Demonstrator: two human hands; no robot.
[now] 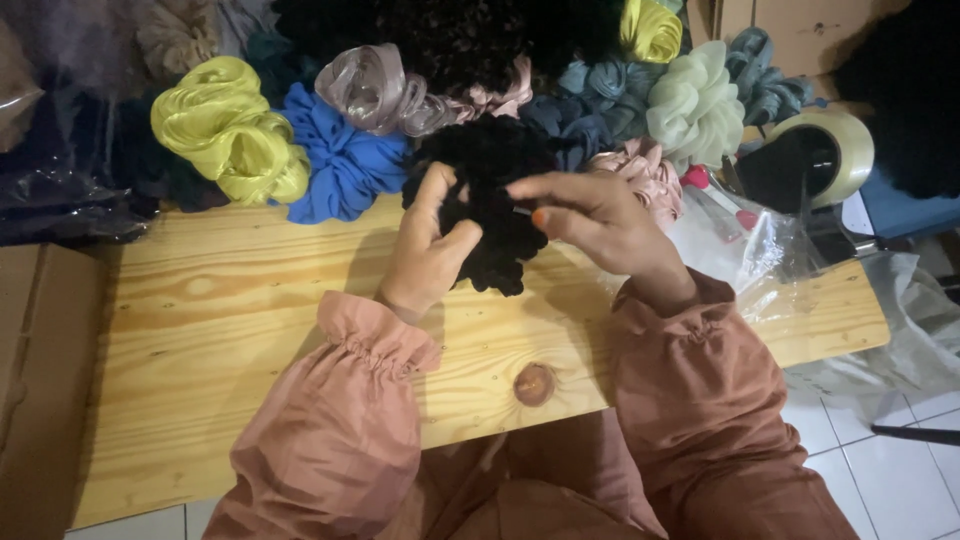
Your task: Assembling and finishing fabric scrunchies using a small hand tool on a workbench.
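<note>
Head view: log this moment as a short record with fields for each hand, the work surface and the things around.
left hand: left hand grips the black ruffled scrunchie, thumb pressed into it
right hand: right hand pinches a thin needle-like thing at the scrunchie; too small to be sure
surface: pale wooden board with a knot
behind: yellow scrunchie, blue scrunchie, pale green scrunchie, pink scrunchie
right side: tape roll, clear plastic bag
</note>
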